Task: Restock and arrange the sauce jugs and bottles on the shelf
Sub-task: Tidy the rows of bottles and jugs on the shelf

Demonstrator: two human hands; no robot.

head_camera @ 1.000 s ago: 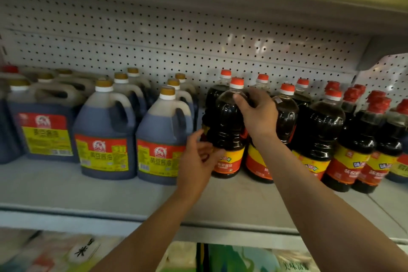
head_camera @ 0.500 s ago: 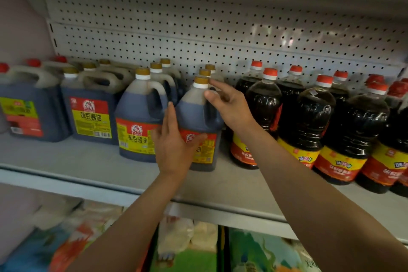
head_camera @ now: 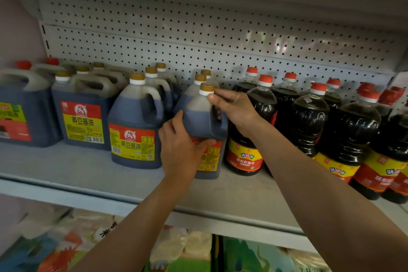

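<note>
A dark soy sauce jug (head_camera: pixel 199 117) with a gold cap and red-yellow label stands at the front of the shelf (head_camera: pixel 88 172). My left hand (head_camera: pixel 180 150) holds its lower body, thumb across the label. My right hand (head_camera: pixel 234 108) grips its handle just under the cap. To its left stands a matching jug (head_camera: pixel 134 126), with more jugs behind. Just to its right stand round dark bottles (head_camera: pixel 309 117) with red caps, several in rows.
Larger square jugs (head_camera: pixel 82 115) fill the shelf's left end. A white pegboard (head_camera: pixel 198 40) backs the shelf and another shelf hangs overhead. Bagged goods (head_camera: pixel 88 240) lie on the level below. Bare shelf runs along the front edge.
My hands left the red-capped bottle and took hold of the gold-capped jug, the right one closing on its handle. The view shifted left and closer.
</note>
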